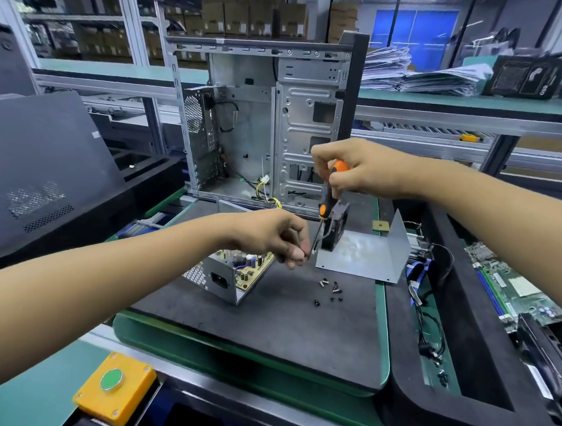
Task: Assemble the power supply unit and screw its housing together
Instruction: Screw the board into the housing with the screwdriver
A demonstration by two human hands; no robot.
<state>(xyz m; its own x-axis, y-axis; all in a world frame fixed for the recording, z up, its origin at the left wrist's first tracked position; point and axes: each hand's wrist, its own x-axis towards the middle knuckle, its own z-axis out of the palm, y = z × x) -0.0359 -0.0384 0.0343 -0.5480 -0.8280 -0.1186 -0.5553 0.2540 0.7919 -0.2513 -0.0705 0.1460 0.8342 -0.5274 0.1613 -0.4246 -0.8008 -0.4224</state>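
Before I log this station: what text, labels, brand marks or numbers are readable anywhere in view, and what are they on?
No text here can be read with confidence.
Black box on the right shelf: a pale logo, possibly "OSO", sideways and too blurred to confirm.
Cardboard boxes on the back shelving: pale labels, too small to read.
Circuit board in the power supply unit: markings too small.
Motherboard at right: markings blurred.
Yellow button box: green button, no lettering visible.

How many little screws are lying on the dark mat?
7 loose screws that I can make out, clustered on the mat right of the power supply, before the metal cover. Some are blurry, so maybe more.
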